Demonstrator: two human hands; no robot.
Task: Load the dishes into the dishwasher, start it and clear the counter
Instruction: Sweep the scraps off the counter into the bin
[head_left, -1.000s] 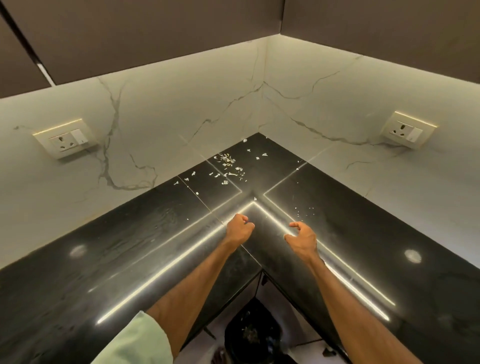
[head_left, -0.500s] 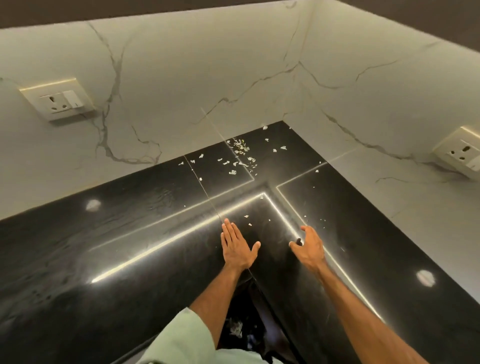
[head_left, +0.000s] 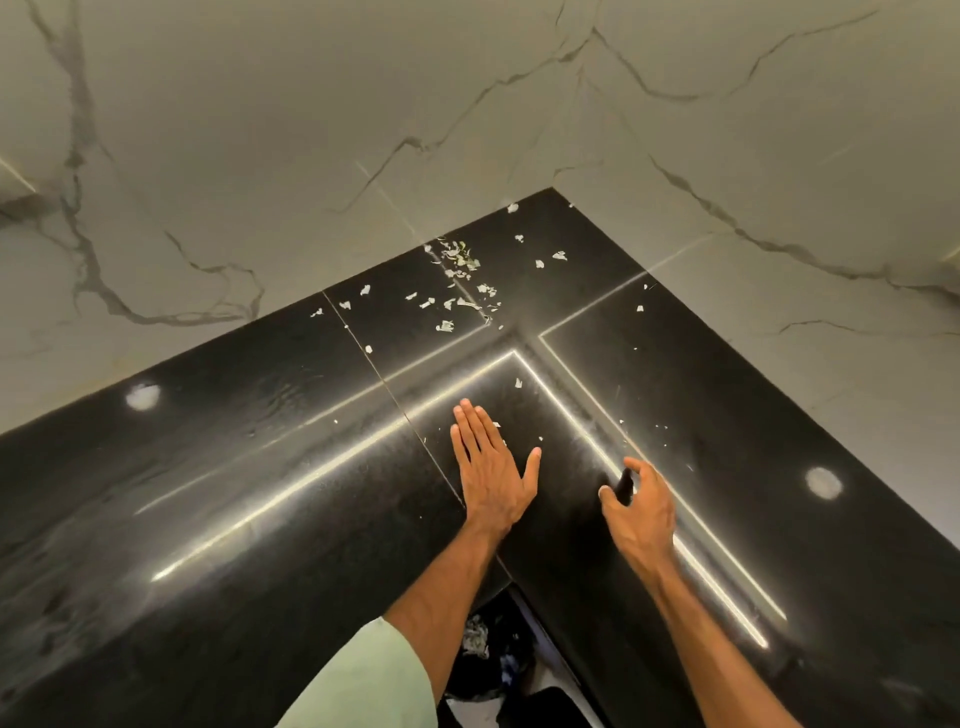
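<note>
Scraps (head_left: 457, 260) lie upper centre on counter (head_left: 234, 493); left hand (head_left: 493, 478) flat, fingers straight; right hand (head_left: 636, 512) loosely curled, empty.

Dim; strip-light glare on counter (head_left: 260, 493)

Black corner counter (head_left: 208, 493) — pale scraps (head_left: 457, 260) scattered toward its back corner.
</note>
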